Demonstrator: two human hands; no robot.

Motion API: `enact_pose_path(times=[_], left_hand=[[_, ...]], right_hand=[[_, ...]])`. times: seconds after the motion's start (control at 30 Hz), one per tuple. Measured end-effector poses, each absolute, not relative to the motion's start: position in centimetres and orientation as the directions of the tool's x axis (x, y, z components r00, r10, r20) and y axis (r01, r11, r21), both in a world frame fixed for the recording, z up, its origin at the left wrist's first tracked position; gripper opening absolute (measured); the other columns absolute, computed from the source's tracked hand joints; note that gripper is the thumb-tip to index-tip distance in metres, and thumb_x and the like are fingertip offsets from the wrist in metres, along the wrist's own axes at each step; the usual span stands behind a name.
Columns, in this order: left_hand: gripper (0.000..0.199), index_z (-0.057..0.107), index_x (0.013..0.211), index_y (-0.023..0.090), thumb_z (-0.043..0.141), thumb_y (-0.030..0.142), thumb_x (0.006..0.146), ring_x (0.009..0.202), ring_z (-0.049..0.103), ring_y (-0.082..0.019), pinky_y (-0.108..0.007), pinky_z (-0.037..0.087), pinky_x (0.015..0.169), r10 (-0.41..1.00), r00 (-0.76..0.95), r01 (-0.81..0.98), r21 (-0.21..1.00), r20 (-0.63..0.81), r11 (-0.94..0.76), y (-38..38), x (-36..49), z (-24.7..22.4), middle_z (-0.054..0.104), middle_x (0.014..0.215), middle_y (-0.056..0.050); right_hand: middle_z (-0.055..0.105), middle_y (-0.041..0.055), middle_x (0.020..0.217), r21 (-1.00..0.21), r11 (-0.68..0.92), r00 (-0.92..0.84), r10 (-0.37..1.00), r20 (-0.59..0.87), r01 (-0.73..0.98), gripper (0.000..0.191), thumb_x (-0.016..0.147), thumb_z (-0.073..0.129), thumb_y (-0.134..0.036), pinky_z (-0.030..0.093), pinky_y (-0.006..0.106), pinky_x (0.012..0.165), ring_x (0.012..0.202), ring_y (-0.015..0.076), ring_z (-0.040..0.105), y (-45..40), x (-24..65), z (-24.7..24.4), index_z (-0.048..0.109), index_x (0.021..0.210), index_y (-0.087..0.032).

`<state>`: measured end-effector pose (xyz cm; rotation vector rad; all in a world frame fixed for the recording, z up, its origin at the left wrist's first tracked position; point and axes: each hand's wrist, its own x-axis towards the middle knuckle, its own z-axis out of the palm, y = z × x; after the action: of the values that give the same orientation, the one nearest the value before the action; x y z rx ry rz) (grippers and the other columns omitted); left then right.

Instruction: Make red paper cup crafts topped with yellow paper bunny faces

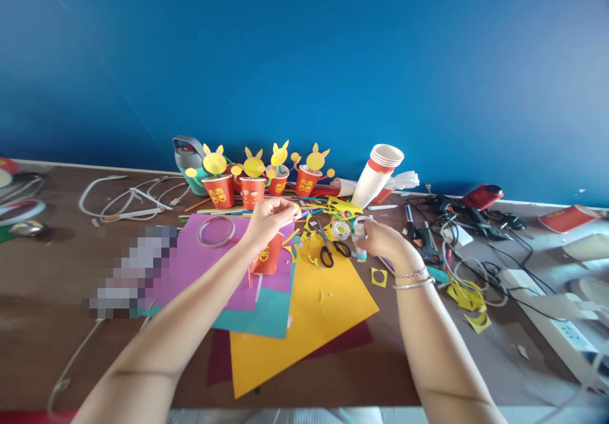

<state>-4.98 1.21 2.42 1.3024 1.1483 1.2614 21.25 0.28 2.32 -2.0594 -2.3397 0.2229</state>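
Observation:
My left hand (pixel 272 219) is closed in a pinch over the purple sheet, on a small yellow paper piece (pixel 298 211) at the fingertips. Just below it a red paper cup (pixel 267 256) with yellow lettering lies tilted on the purple paper (pixel 200 278). My right hand (pixel 384 241) curls around a small white tube (pixel 360 238) with a blue end, partly hidden by the fingers. Between the hands lie black-handled scissors (pixel 327 246) and a roll of clear tape (pixel 340 229), among yellow paper scraps (pixel 311 249).
Behind stand several red cups (pixel 219 193) with yellow rabbit figures, a grey-green jug (pixel 188 164) and a leaning cup stack (pixel 378 175). To the right are a glue gun (pixel 427 246), tangled cables and a power strip (pixel 561 329). A pixelated object (pixel 136 271) lies left.

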Motion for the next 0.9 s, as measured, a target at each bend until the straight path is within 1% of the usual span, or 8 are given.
enact_pose_path(times=[0.2, 0.33, 0.47, 0.53, 0.6, 0.7, 0.8, 0.9], left_hand=[[0.024, 0.069, 0.073, 0.015, 0.074, 0.037, 0.067, 0.073, 0.067, -0.018, -0.030, 0.052, 0.071, 0.995, 0.062, 0.022, 0.997, 0.075, -0.076, 1.0, -4.9, 2.4, 0.073, 0.076, -0.007], [0.024, 0.070, 0.074, 0.015, 0.071, 0.038, 0.069, 0.076, 0.068, -0.020, -0.032, 0.052, 0.075, 0.992, 0.090, 0.076, 0.992, 0.090, -0.097, 1.0, -5.0, 2.4, 0.074, 0.077, -0.008], [0.022, 0.071, 0.073, 0.016, 0.068, 0.038, 0.072, 0.076, 0.068, -0.020, -0.031, 0.052, 0.073, 0.980, 0.153, 0.123, 0.982, 0.125, -0.145, 0.9, -5.1, 2.8, 0.075, 0.079, -0.008], [0.020, 0.072, 0.073, 0.017, 0.065, 0.036, 0.074, 0.074, 0.067, -0.019, -0.029, 0.052, 0.070, 0.971, 0.192, 0.167, 0.970, 0.144, -0.177, 0.7, -5.0, 3.0, 0.074, 0.078, -0.007], [0.019, 0.072, 0.074, 0.017, 0.062, 0.033, 0.075, 0.072, 0.066, -0.019, -0.029, 0.051, 0.068, 0.959, 0.234, 0.216, 0.953, 0.159, -0.211, 0.6, -5.0, 3.2, 0.073, 0.075, -0.006], [0.018, 0.072, 0.072, 0.017, 0.060, 0.029, 0.076, 0.073, 0.065, -0.018, -0.029, 0.050, 0.072, 0.932, 0.295, 0.272, 0.917, 0.210, -0.293, 0.6, -4.8, 3.1, 0.071, 0.073, -0.005], [0.016, 0.071, 0.070, 0.018, 0.059, 0.026, 0.076, 0.076, 0.065, -0.019, -0.030, 0.050, 0.075, 0.906, 0.303, 0.322, 0.864, 0.295, -0.388, 0.6, -4.6, 2.8, 0.070, 0.076, -0.005], [0.015, 0.071, 0.069, 0.018, 0.060, 0.027, 0.076, 0.079, 0.065, -0.019, -0.031, 0.049, 0.077, 0.887, 0.277, 0.378, 0.807, 0.370, -0.455, 0.8, -4.7, 2.6, 0.070, 0.078, -0.006]], right_hand=[[0.072, 0.0143, 0.089, -0.029, 0.001, -0.004, 0.993, -0.114, 1.000, 0.018, 0.078, 0.057, -0.032, 0.039, 0.031, 0.060, 0.086, 0.0294, 0.068, 0.6, 20.4, 1.8, 0.065, 0.088, -0.019], [0.068, 0.0184, 0.112, -0.015, -0.075, 0.071, 0.976, -0.204, 0.997, 0.031, 0.067, 0.069, -0.026, 0.043, 0.032, 0.063, 0.098, 0.0333, 0.066, 1.3, 19.7, 1.8, 0.065, 0.097, -0.017], [0.071, 0.0165, 0.101, -0.059, -0.076, 0.068, 0.990, -0.121, 0.995, 0.027, 0.068, 0.071, -0.033, 0.044, 0.033, 0.065, 0.093, 0.0321, 0.067, 0.9, 19.3, 2.4, 0.068, 0.090, -0.018], [0.073, 0.0121, 0.086, -0.188, 0.000, 0.005, 1.000, 0.022, 0.982, 0.019, 0.076, 0.065, -0.036, 0.044, 0.032, 0.065, 0.084, 0.0275, 0.067, 0.3, 18.7, 2.8, 0.069, 0.082, -0.019], [0.072, 0.0066, 0.077, -0.438, 0.150, -0.089, 0.984, 0.157, 0.886, 0.018, 0.082, 0.058, -0.034, 0.044, 0.029, 0.065, 0.075, 0.0216, 0.067, -0.1, 17.6, 3.0, 0.069, 0.079, -0.020], [0.072, 0.0045, 0.084, -0.788, 0.326, -0.161, 0.945, 0.284, 0.522, 0.016, 0.080, 0.058, -0.030, 0.047, 0.026, 0.065, 0.075, 0.0177, 0.066, -0.5, 15.1, 2.7, 0.067, 0.087, -0.018], [0.070, 0.0043, 0.082, -0.895, 0.304, -0.137, 0.952, 0.274, 0.325, 0.018, 0.073, 0.064, -0.028, 0.049, 0.027, 0.065, 0.073, 0.0167, 0.064, -0.7, 12.9, 2.2, 0.063, 0.087, -0.017], [0.067, 0.0024, 0.077, -0.912, 0.290, -0.161, 0.954, 0.253, 0.290, 0.015, 0.071, 0.064, -0.025, 0.049, 0.026, 0.064, 0.070, 0.0156, 0.063, -0.5, 11.7, 1.9, 0.060, 0.084, -0.017]])
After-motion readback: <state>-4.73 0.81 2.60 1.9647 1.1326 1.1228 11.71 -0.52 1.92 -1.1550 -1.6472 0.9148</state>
